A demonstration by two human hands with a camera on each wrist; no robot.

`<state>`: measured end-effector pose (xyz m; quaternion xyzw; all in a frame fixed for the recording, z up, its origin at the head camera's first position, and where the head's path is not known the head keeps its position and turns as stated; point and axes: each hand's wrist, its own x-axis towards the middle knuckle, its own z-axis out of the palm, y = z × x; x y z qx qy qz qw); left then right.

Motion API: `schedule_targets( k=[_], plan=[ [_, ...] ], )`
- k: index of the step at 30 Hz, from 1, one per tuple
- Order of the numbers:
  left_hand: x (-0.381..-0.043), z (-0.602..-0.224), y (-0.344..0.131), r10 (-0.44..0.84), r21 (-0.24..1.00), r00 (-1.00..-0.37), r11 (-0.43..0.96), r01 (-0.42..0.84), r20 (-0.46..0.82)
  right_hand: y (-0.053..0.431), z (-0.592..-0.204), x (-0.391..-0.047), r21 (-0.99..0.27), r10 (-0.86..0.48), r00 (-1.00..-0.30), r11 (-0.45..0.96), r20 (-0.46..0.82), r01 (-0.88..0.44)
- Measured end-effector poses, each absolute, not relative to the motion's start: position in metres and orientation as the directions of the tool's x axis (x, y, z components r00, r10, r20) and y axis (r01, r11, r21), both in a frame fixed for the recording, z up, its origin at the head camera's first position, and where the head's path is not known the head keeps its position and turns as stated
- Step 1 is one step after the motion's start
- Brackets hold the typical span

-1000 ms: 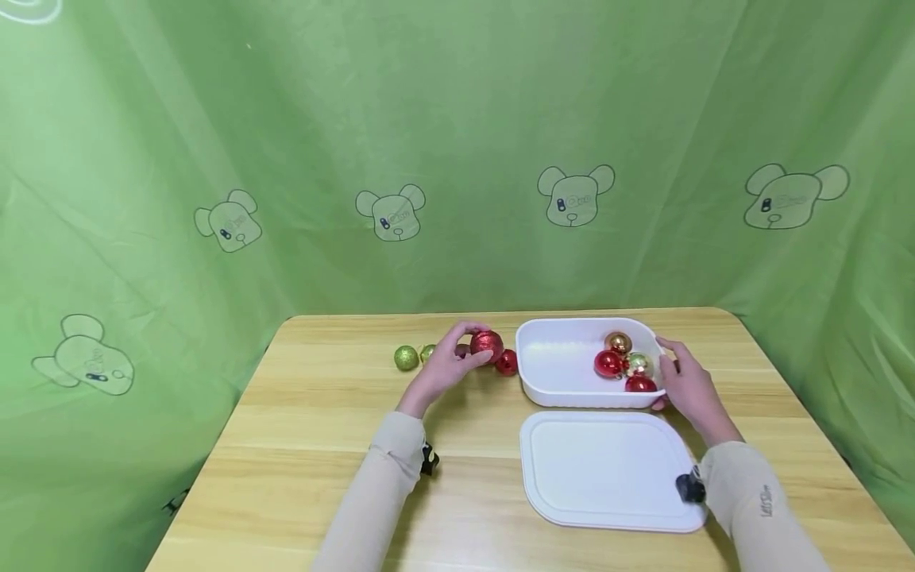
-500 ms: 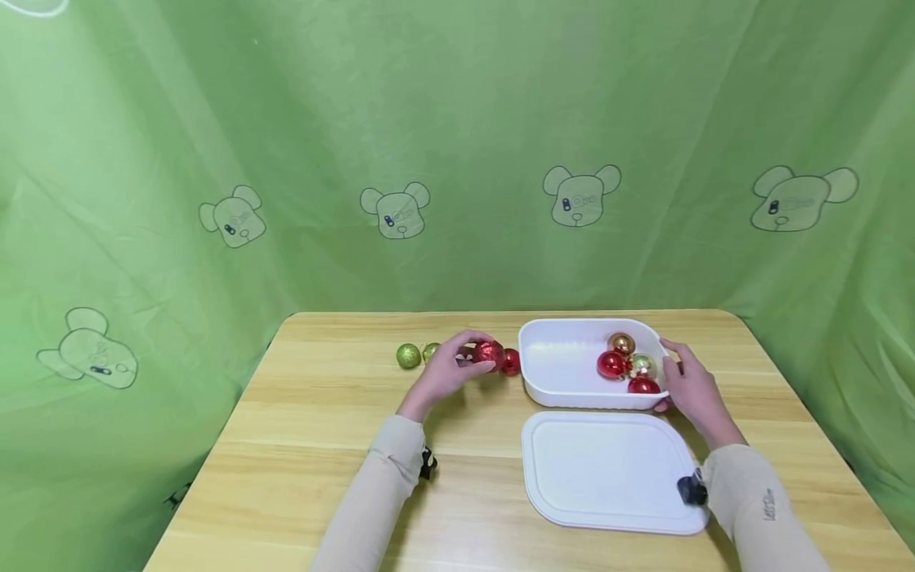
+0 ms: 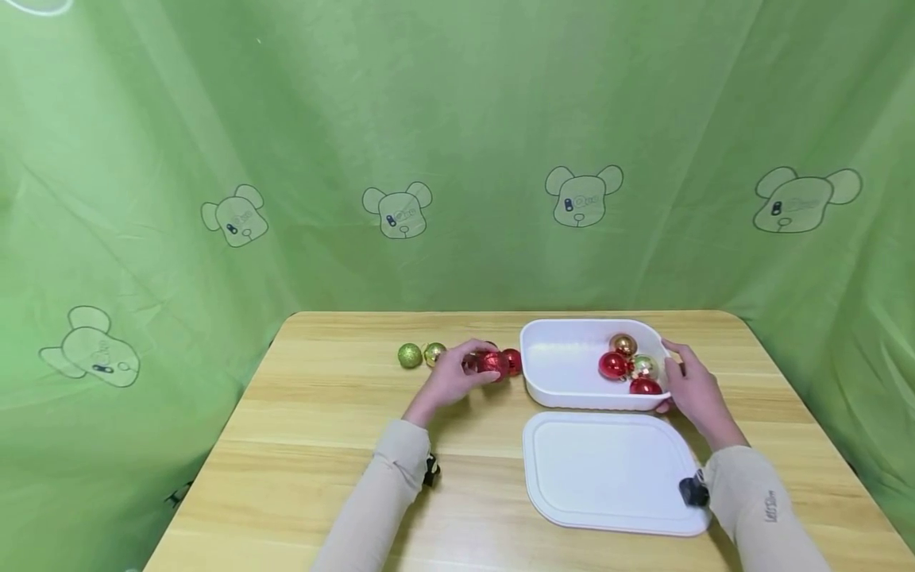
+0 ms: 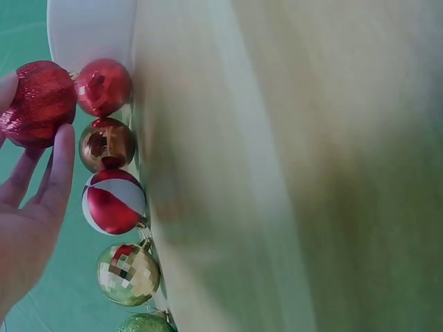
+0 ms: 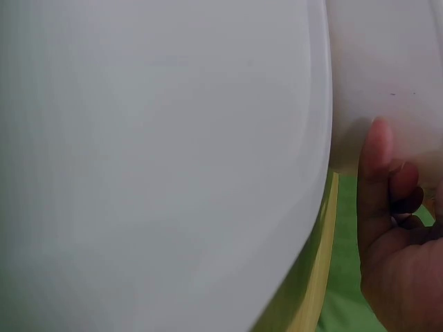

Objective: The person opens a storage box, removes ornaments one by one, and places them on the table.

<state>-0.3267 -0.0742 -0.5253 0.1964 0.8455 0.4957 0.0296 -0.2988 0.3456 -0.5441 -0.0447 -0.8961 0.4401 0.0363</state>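
Between the thumb and fingers of my left hand (image 3: 452, 377) is a textured red Christmas bauble (image 4: 39, 104). It is close beside a shiny red bauble (image 4: 104, 86), at the left end of a white plastic box (image 3: 561, 353). A row runs on leftward: a bronze bauble (image 4: 107, 144), a red-and-white one (image 4: 114, 202), a faceted gold one (image 4: 128, 274) and a green glitter bauble (image 3: 410, 355). My right hand (image 3: 695, 393) grips the box's right end, its fingers against the outer wall in the right wrist view. Several baubles, among them a red one (image 3: 613, 365), lie in the box's right half.
A white lid (image 3: 615, 473) lies flat on the wooden table (image 3: 300, 445) in front of the box, partly under my right forearm. Green curtain (image 3: 465, 103) hangs close behind the table and along its sides.
My left hand has lowered the textured red bauble slightly toward me, beside the shiny red one. The right hand keeps its grip on the box; the whole view has shifted a little.
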Motion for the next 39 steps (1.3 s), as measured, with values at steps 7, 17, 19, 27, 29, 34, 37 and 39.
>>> schedule_targets(
  k=[7,17,19,27,29,34,37,39],
  plan=[
    [-0.325,-0.529,-0.07,0.359,0.828,-0.923,0.469,0.308,0.139,0.346,-0.545,-0.299,-0.799,0.105,-0.994,0.6,0.014,0.052],
    [-0.323,-0.534,-0.063,0.373,0.805,-0.922,0.514,0.296,0.102,0.345,-0.542,-0.298,-0.804,0.1,-0.995,0.593,0.011,0.051],
    [-0.323,-0.535,-0.062,0.373,0.795,-0.922,0.526,0.301,0.103,0.344,-0.541,-0.298,-0.804,0.1,-0.995,0.593,0.01,0.051],
    [-0.322,-0.539,-0.054,0.374,0.752,-0.92,0.573,0.325,0.113,0.345,-0.543,-0.298,-0.803,0.106,-0.994,0.593,-0.001,0.064],
    [-0.322,-0.54,-0.053,0.374,0.749,-0.921,0.578,0.324,0.11,0.345,-0.544,-0.298,-0.803,0.105,-0.994,0.592,-0.003,0.065],
    [-0.322,-0.538,-0.05,0.371,0.748,-0.921,0.578,0.326,0.114,0.345,-0.544,-0.299,-0.8,0.103,-0.995,0.598,0.008,0.055],
    [-0.322,-0.538,-0.049,0.374,0.752,-0.921,0.576,0.32,0.106,0.346,-0.545,-0.3,-0.799,0.104,-0.995,0.599,0.009,0.055],
    [-0.322,-0.538,-0.049,0.376,0.752,-0.921,0.577,0.32,0.103,0.346,-0.545,-0.3,-0.798,0.103,-0.995,0.6,0.01,0.055]
  ],
)
